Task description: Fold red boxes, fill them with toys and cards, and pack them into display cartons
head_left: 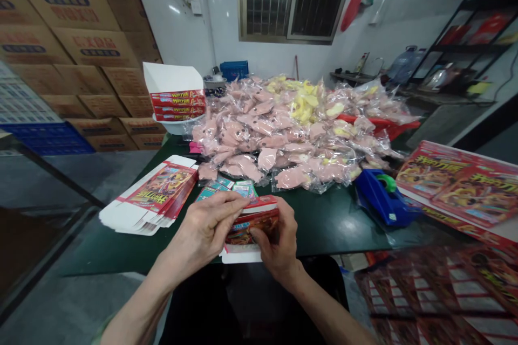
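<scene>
A small red printed carton [243, 233] is between my two hands at the front edge of the green table [324, 226]. White flaps show at its lower end. My left hand [210, 223] has its fingers closed on the carton's upper left edge. My right hand [282, 237] grips the right side, thumb across the printed front. Behind the carton lie several teal printed cards [220, 184]. To the left is a stack of flat red and white cartons [162, 194]. Bagged pink toys [259, 129], some with yellow ones [303, 101], are heaped beyond.
A blue tape dispenser [384, 202] with green tape stands right of my hands. Large printed display boxes [465, 186] lie at the right edge. An open display box [178, 91] of red cartons stands back left. Brown shipping boxes [84, 46] are stacked along the left wall.
</scene>
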`<state>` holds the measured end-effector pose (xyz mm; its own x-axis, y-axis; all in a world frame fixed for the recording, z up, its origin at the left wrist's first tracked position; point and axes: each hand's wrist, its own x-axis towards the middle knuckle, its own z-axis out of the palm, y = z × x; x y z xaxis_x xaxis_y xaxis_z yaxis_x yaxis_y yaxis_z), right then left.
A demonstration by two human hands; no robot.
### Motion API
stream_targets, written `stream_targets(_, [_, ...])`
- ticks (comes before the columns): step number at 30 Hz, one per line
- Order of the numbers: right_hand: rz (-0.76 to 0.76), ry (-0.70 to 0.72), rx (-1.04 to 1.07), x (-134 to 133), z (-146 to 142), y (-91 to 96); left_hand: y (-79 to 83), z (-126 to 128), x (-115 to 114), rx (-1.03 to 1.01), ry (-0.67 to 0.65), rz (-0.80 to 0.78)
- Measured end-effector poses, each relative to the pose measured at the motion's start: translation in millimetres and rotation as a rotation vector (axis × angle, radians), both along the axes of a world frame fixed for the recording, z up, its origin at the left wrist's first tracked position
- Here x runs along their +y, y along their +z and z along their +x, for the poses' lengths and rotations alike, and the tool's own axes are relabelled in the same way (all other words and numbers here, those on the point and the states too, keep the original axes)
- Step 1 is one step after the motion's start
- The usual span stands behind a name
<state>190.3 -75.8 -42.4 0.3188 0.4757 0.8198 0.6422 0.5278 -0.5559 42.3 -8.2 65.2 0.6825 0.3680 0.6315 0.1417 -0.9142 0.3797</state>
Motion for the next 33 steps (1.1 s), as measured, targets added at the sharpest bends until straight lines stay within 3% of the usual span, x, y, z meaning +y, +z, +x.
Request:
stream_targets(2, [0.076,-0.006,-0.072,-0.2,0.9,-0.3,-1.8,1.9,-5.7,-0.012,0.032,0.041])
stream_targets(7, [0.018,-0.004,-0.188,-3.9,3.9,-2.4,-11.7,0.1,-18.6,0.027,0.130,0.162])
stream_targets(14, [-0.004,0.014,-0.162,-11.0,1.4,5.9,-21.7,-5.5,-27.8,0.164,0.114,0.256])
stream_targets(20, [-0.013,0.003,-0.181,-16.3,1.4,9.6,-31.0,2.7,-29.4,0.178,0.371,0.449])
stream_targets(25, [-0.077,-0.022,-0.170,-21.9,13.9,17.2,-44.7,1.5,-24.0,0.024,0.188,0.346])
stream_targets(30, [-0.180,0.036,-0.198,-21.0,21.5,32.3,-54.2,7.7,-13.4,-0.349,0.220,0.150])
stream_targets(33, [-0.214,0.067,-0.175,-27.0,30.1,32.6,-57.9,10.1,-10.7,-0.438,0.211,0.003])
